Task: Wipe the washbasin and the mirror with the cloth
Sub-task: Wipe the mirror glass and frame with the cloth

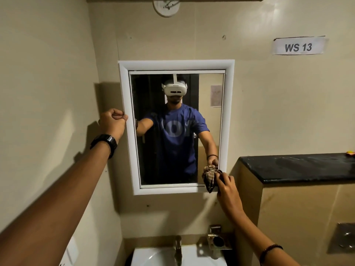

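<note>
Left hand (112,121): your fingers are curled into a closed fist with nothing visible inside it. The fist butts against the outer left edge of the white frame (132,150), about a third of the way down. A black wristwatch (106,144) sits on that wrist.

Right hand (227,189): your fingertips are pinched tight on the cloth (209,178), a brown checked rag bunched into a wad. The wad sits at the lower right corner of the mirror (209,121), overlapping both the glass and the bottom of the frame. Contact with the glass looks likely, but how hard it presses cannot be told. A bead bracelet (269,250) circles that wrist.

The mirror hangs on the beige wall, straight ahead of you. It reflects a person in a blue shirt and white headset, both arms out.

The washbasin (153,256) lies below the mirror at the bottom edge of view, white, with a metal tap (178,248) at its back rim. Neither hand touches it. A metal holder (219,240) is fixed on the wall just right of the tap.

A black ledge (297,169) runs to the right. A paper label reading WS 13 (298,47) is stuck high on the wall above it.
</note>
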